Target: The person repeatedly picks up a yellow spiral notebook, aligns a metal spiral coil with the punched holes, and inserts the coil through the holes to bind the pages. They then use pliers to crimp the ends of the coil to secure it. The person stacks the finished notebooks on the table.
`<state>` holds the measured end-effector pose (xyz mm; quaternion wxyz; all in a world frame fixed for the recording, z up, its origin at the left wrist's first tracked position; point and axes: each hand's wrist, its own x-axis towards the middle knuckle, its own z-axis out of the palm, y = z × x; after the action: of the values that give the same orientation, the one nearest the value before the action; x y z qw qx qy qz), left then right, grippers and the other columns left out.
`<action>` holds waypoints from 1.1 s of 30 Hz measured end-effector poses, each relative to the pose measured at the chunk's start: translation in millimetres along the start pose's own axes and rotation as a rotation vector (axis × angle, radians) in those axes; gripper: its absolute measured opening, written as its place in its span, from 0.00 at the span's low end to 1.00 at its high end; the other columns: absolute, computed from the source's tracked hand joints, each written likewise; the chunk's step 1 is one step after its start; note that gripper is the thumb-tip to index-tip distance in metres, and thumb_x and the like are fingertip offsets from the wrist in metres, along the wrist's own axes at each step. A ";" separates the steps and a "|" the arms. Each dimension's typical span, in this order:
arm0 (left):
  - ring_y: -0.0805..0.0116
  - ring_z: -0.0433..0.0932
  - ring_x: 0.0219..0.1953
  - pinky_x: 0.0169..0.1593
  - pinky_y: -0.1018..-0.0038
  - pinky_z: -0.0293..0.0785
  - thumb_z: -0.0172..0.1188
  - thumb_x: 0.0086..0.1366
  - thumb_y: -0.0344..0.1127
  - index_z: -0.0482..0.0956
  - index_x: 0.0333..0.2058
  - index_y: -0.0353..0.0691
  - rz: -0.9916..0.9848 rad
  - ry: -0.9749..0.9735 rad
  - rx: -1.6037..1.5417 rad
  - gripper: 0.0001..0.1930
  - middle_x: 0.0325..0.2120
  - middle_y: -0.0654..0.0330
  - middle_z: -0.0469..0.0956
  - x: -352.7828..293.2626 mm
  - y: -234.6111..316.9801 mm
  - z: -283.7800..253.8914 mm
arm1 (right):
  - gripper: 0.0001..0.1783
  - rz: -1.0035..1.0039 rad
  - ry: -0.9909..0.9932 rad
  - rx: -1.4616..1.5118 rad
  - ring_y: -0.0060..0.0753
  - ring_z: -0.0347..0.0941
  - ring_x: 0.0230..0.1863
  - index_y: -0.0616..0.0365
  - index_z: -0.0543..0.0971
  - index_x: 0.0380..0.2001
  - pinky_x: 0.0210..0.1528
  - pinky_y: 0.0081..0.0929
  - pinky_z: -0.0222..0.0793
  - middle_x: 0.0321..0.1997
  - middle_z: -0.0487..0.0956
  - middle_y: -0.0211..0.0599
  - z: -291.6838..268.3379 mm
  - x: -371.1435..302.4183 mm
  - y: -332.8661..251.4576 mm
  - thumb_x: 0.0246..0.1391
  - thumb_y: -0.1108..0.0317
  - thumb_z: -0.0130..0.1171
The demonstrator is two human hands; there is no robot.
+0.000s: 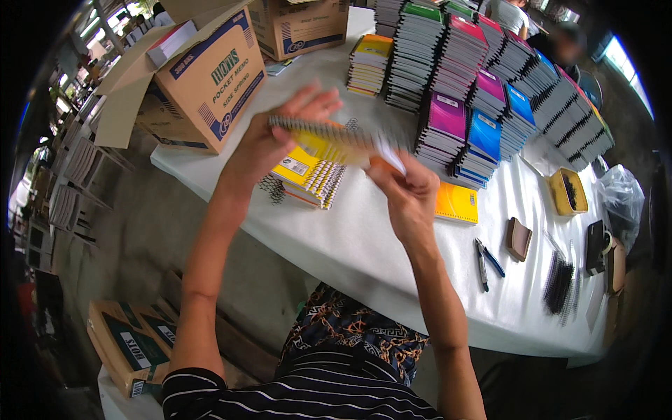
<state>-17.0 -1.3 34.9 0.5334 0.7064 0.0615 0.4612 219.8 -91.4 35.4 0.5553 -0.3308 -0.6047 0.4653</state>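
Both of my hands hold a small yellow spiral-bound notebook (329,140) up above the white table (364,245). My left hand (269,136) grips its left end, fingers spread over the wire spine. My right hand (406,192) pinches its right end, which is blurred. Right below lies a short stack of yellow spiral notebooks (311,178), with loose black wire coils (271,187) beside it.
Tall stacks of coloured notebooks (476,91) fill the table's far side. An open cardboard box (203,77) stands at the far left. A lone yellow notebook (456,203), pens (486,260), black coils (560,283) and a yellow tray (567,192) lie to the right. More boxes (129,343) sit on the floor. A person sits beyond the table.
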 end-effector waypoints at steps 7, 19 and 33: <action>0.62 0.57 0.68 0.66 0.64 0.56 0.60 0.66 0.47 0.46 0.70 0.38 -0.740 0.412 0.286 0.42 0.69 0.49 0.52 -33.8 2.1 -58.3 | 0.27 -0.517 -0.303 -1.043 0.40 0.69 0.60 0.53 0.78 0.50 0.64 0.38 0.59 0.57 0.76 0.37 45.5 33.3 32.4 0.42 0.80 0.58; 0.62 0.58 0.68 0.69 0.72 0.51 0.59 0.64 0.29 0.52 0.67 0.31 -0.616 0.315 0.711 0.36 0.66 0.46 0.59 -30.9 -15.4 -44.3 | 0.32 0.591 0.512 -1.444 0.47 0.76 0.42 0.61 0.75 0.37 0.43 0.42 0.70 0.38 0.79 0.46 -231.3 -61.5 104.8 0.40 0.45 0.73; 0.39 0.42 0.72 0.70 0.55 0.46 0.64 0.60 0.31 0.54 0.69 0.52 -0.169 -0.053 0.930 0.41 0.70 0.52 0.52 11.4 -22.0 133.4 | 0.21 0.656 0.505 -1.122 0.41 0.79 0.30 0.61 0.79 0.30 0.35 0.35 0.72 0.29 0.81 0.46 -239.3 -60.1 102.4 0.42 0.55 0.72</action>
<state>94.0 -78.3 23.0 0.1974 0.8743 0.3053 0.3215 452.1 -64.1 -93.6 0.2549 -0.8315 -0.4747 0.1350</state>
